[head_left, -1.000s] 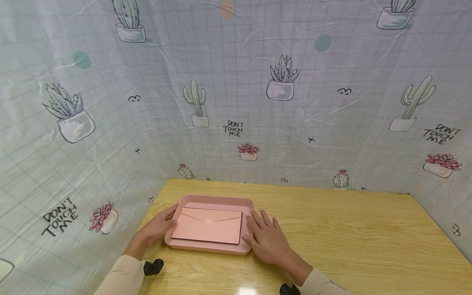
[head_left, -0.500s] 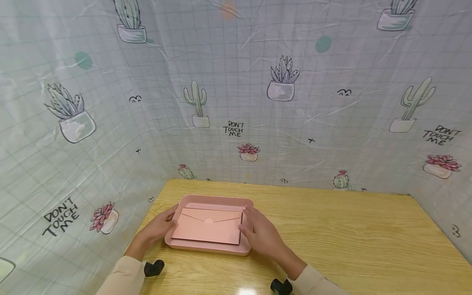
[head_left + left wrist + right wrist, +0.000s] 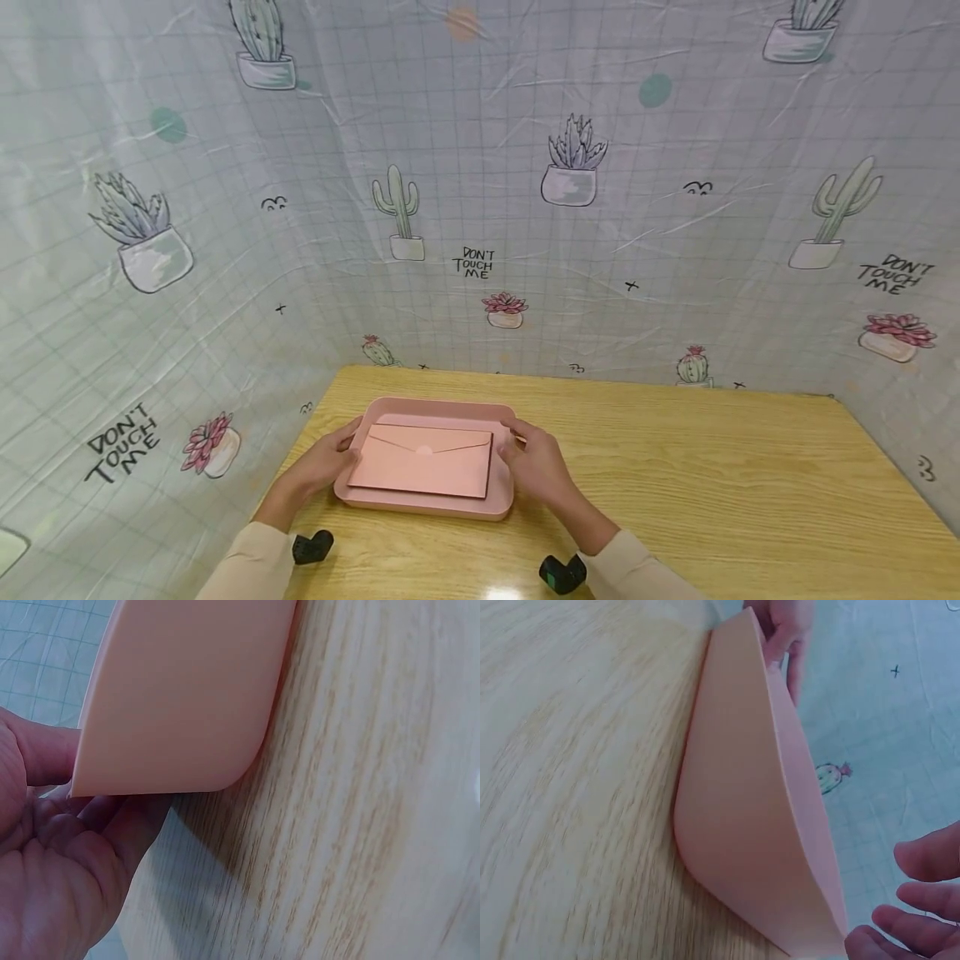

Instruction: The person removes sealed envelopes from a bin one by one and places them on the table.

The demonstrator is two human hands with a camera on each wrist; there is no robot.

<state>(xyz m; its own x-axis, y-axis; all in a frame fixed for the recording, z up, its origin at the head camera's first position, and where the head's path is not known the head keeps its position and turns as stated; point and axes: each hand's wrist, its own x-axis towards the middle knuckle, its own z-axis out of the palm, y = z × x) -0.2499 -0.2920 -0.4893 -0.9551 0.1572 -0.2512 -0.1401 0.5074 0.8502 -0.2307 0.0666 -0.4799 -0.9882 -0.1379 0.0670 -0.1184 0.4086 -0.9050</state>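
A shallow pink tray (image 3: 426, 503) with rounded corners stands at the left of the wooden table. Flat inside it lies a pink envelope (image 3: 420, 471), its flap side up. My left hand (image 3: 318, 462) grips the tray's left end, thumb over the rim and fingers against the outside wall; the left wrist view shows this hand (image 3: 67, 847) up close. At the opposite end is my right hand (image 3: 538, 467), its loosely bent fingers right at the rim. In the right wrist view, the thumb of that hand (image 3: 919, 915) stands apart from the tray wall (image 3: 742, 787).
The wooden table (image 3: 690, 483) extends to the right of the tray. A cactus-print curtain (image 3: 480, 208) rises behind it and along both sides. Dark devices, one (image 3: 312, 547) on the left wrist and one (image 3: 562, 575) on the right, sit near the front.
My right hand has shifted from spread fingers over the tray's right edge to bent fingers at its rim. The left hand, tray and envelope have stayed in place.
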